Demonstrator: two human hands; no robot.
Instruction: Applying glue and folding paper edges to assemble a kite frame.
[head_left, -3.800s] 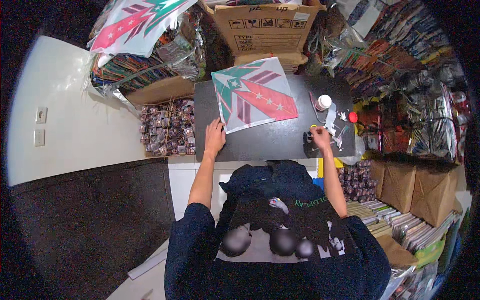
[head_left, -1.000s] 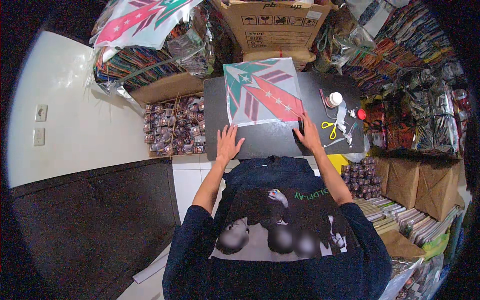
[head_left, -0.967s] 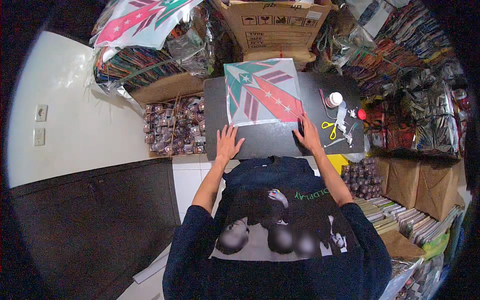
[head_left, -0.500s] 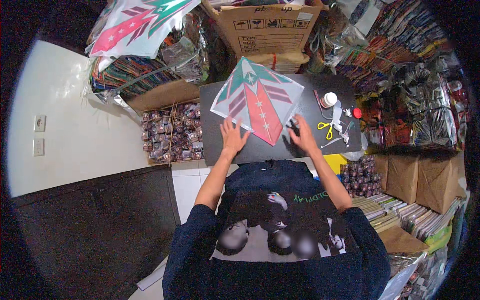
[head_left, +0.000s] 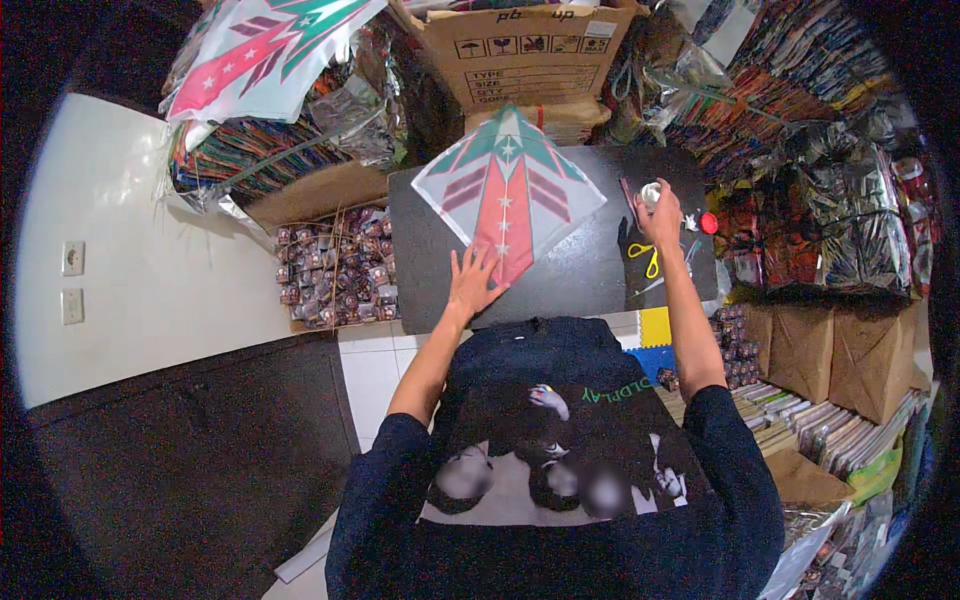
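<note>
A diamond-shaped kite (head_left: pixel 505 185) in white, green, red and purple with white stars lies on the dark table (head_left: pixel 590 265). My left hand (head_left: pixel 474 283) rests on its lower red tip with fingers spread. Over on the right side of the table, my right hand (head_left: pixel 660 215) has its fingers wrapped round a small white bottle (head_left: pixel 650 191), which they partly cover. Yellow-handled scissors (head_left: pixel 645 262) lie just nearer to me than the bottle. Beside my right hand are a round red lid (head_left: pixel 709 223) and some crumpled white scraps, partly hidden by that hand and arm.
A similar kite (head_left: pixel 265 60) lies on bundled stacks at the back left. A large cardboard box (head_left: pixel 540 50) stands behind the table. On the left is an open box of small wrapped items (head_left: pixel 340 265). Plastic-wrapped bundles (head_left: pixel 830 220) crowd the right side.
My right hand has moved right and away from me, from beside the kite to the white bottle. The kite has turned and its tip shifted left, and my left hand now lies on that tip.
</note>
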